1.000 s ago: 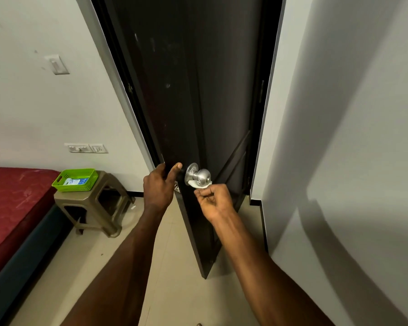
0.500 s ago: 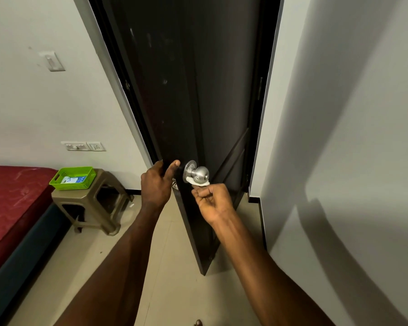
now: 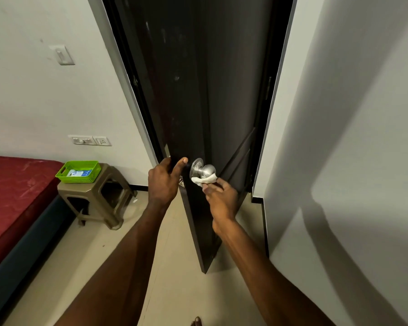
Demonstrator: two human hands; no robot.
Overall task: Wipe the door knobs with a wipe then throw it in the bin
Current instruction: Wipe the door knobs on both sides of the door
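Note:
A dark door (image 3: 198, 90) stands ajar, its edge facing me. A round silver knob (image 3: 205, 170) sticks out on its right face. My right hand (image 3: 220, 198) pinches a white wipe (image 3: 204, 180) and presses it against the underside of the knob. My left hand (image 3: 163, 182) grips the door's edge just left of the knob, thumb on the near face and fingers wrapped behind. The knob on the door's other side is hidden. No bin is in view.
A tan plastic stool (image 3: 97, 198) carries a green basket (image 3: 79, 171) with a packet inside, left of the door. A red mattress (image 3: 12, 191) lies at far left. A white wall (image 3: 351, 161) stands close on the right. Beige tiled floor (image 3: 174, 290) lies below.
My right hand has shifted the wipe slightly along the underside of the knob. My left hand keeps its hold on the door edge.

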